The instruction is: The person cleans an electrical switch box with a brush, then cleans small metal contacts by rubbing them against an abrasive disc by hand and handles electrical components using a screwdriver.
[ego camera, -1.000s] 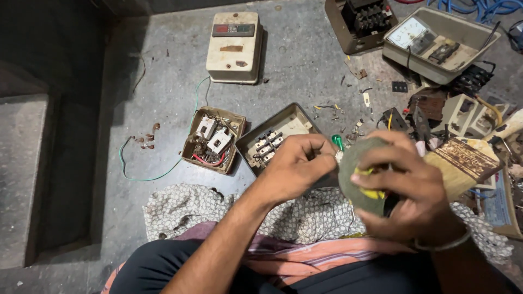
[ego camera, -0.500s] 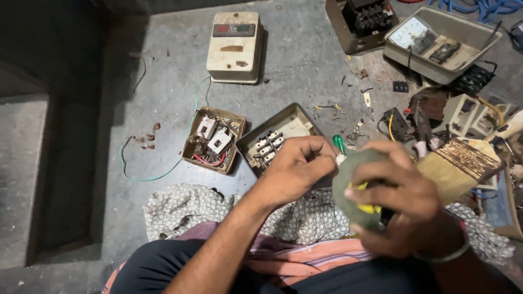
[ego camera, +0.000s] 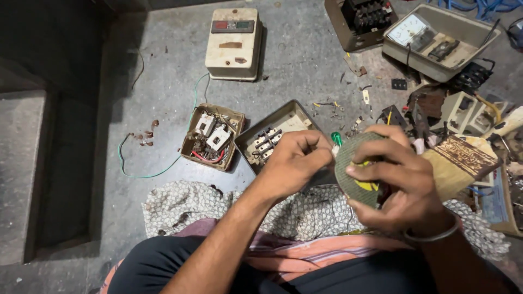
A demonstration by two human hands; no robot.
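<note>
Concrete floor (ego camera: 305, 54) bears a cream switch box (ego camera: 233, 43) and open boxes. Right hand (ego camera: 406, 188) grips a grey round disc (ego camera: 353, 169) above the lap. Left hand (ego camera: 294, 163) is closed on a green-handled screwdriver (ego camera: 336, 139). Advisable: steady the disc, keep the tip square.

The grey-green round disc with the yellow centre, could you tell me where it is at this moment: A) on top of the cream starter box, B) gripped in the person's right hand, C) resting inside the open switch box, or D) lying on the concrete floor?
B: the right hand wraps its fingers over the round disc, held above the patterned cloth while the left hand works at its edge.
</note>
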